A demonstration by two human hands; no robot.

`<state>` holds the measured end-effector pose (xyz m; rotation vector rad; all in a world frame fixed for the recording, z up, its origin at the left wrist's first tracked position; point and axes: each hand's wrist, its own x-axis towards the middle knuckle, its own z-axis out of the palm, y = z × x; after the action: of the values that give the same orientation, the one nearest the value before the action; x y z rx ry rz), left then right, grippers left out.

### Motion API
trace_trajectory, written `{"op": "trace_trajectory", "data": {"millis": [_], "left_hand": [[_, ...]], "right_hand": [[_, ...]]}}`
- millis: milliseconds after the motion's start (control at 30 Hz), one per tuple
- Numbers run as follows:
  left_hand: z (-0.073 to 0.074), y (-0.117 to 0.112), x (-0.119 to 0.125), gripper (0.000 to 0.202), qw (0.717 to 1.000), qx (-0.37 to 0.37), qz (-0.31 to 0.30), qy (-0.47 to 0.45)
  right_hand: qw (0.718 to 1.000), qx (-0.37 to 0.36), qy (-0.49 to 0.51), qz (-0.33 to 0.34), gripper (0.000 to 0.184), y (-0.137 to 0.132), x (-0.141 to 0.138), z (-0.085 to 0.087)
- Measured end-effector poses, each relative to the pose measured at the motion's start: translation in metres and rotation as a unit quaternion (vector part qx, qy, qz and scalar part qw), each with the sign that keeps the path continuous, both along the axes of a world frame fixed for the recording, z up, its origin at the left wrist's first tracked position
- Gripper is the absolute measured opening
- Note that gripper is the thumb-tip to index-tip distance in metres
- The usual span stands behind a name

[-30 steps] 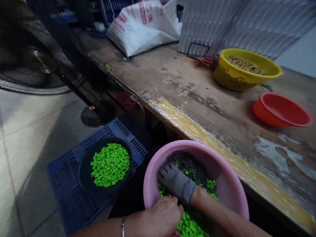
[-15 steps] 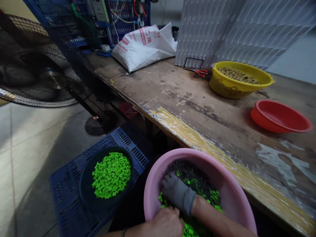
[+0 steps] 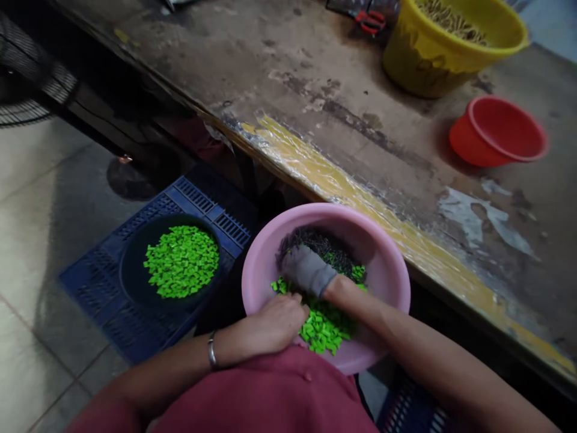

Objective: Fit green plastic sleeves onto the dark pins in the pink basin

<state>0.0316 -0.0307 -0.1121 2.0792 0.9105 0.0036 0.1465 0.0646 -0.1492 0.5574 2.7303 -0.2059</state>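
A pink basin (image 3: 387,273) rests on my lap below the bench edge. It holds small green pieces (image 3: 324,328) mixed with a heap of dark bits (image 3: 322,243). My right hand (image 3: 306,269), in a grey glove, lies on the dark heap with its fingers curled down into it. My bare left hand (image 3: 277,319) is closed at the basin's near rim, touching the green pieces; what it holds is hidden. A silver bangle (image 3: 211,352) sits on my left wrist.
A dark bowl of green pieces (image 3: 183,261) sits on a blue crate (image 3: 97,282) on the floor at left. On the worn wooden bench (image 3: 342,114) stand a yellow basin (image 3: 444,45) of tan parts, a red bowl (image 3: 498,129) and red scissors (image 3: 370,21). A fan (image 3: 27,90) stands far left.
The view has tipped downward, so my lap and red clothing now show. Both hands stay in the pink basin, the left still closed at the near rim.
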Motion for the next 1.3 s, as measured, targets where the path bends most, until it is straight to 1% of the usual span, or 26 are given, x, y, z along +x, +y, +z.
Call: {"op": "trace_trajectory", "data": {"millis": [100, 200, 333, 467, 533, 567, 633, 667, 733, 800, 867, 967, 1067, 1133, 1200, 1267, 1300], "left_hand": [[-0.001, -0.001, -0.002, 0.037, 1.0, 0.015, -0.018, 0.021], [0.0, 0.0, -0.003, 0.032, 1.0, 0.016, -0.017, 0.015], [0.0, 0.001, -0.003, 0.022, 1.0, 0.001, -0.002, -0.003], [-0.003, 0.002, -0.003, 0.012, 0.998, -0.027, 0.049, -0.024], [-0.003, 0.003, -0.003, 0.011, 0.992, -0.05, 0.094, -0.062], [-0.002, 0.004, -0.003, 0.01, 0.986, -0.065, 0.126, -0.09], [0.002, 0.007, -0.005, 0.008, 0.96, -0.12, 0.204, -0.148], [0.004, 0.008, -0.006, 0.007, 0.939, -0.162, 0.245, -0.176], [0.007, 0.009, -0.009, 0.007, 0.887, -0.252, 0.312, -0.23], [0.009, 0.009, -0.013, 0.008, 0.836, -0.313, 0.355, -0.278], [0.009, 0.01, -0.017, 0.012, 0.801, -0.333, 0.382, -0.318], [0.008, 0.011, -0.02, 0.017, 0.772, -0.336, 0.417, -0.343], [0.007, 0.012, -0.019, 0.02, 0.757, -0.316, 0.451, -0.352], [0.006, 0.013, -0.018, 0.02, 0.744, -0.316, 0.464, -0.361], [0.005, 0.013, -0.017, 0.02, 0.724, -0.339, 0.469, -0.376], [0.005, 0.014, -0.017, 0.021, 0.692, -0.375, 0.472, -0.397], [0.005, 0.015, -0.018, 0.022, 0.674, -0.393, 0.473, -0.41]], "right_hand": [[1.0, -0.005, -0.006, -0.012, 0.023, -0.001, 0.0, 0.007], [0.999, -0.003, -0.013, -0.037, 0.025, -0.005, -0.001, 0.012], [0.997, -0.013, -0.023, -0.077, 0.026, -0.009, -0.006, 0.013], [0.993, -0.044, -0.007, -0.105, 0.023, -0.007, -0.005, 0.021], [0.99, -0.063, 0.008, -0.125, 0.021, -0.006, -0.001, 0.028], [0.987, -0.071, 0.018, -0.14, 0.02, -0.006, 0.003, 0.032], [0.979, -0.089, 0.038, -0.18, 0.019, -0.005, 0.013, 0.038], [0.973, -0.098, 0.049, -0.204, 0.019, -0.006, 0.019, 0.041], [0.957, -0.12, 0.07, -0.253, 0.018, -0.007, 0.031, 0.046], [0.94, -0.145, 0.089, -0.294, 0.015, -0.011, 0.04, 0.049], [0.924, -0.168, 0.111, -0.326, 0.012, -0.016, 0.046, 0.052], [0.899, -0.183, 0.143, -0.372, 0.009, -0.025, 0.049, 0.057], [0.875, -0.181, 0.187, -0.408, 0.01, -0.034, 0.047, 0.061], [0.872, -0.166, 0.218, -0.405, 0.016, -0.04, 0.046, 0.062], [0.879, -0.143, 0.235, -0.39, 0.024, -0.046, 0.045, 0.063], [0.878, -0.131, 0.243, -0.391, 0.027, -0.05, 0.045, 0.064], [0.873, -0.134, 0.249, -0.397, 0.026, -0.052, 0.045, 0.065]]}}
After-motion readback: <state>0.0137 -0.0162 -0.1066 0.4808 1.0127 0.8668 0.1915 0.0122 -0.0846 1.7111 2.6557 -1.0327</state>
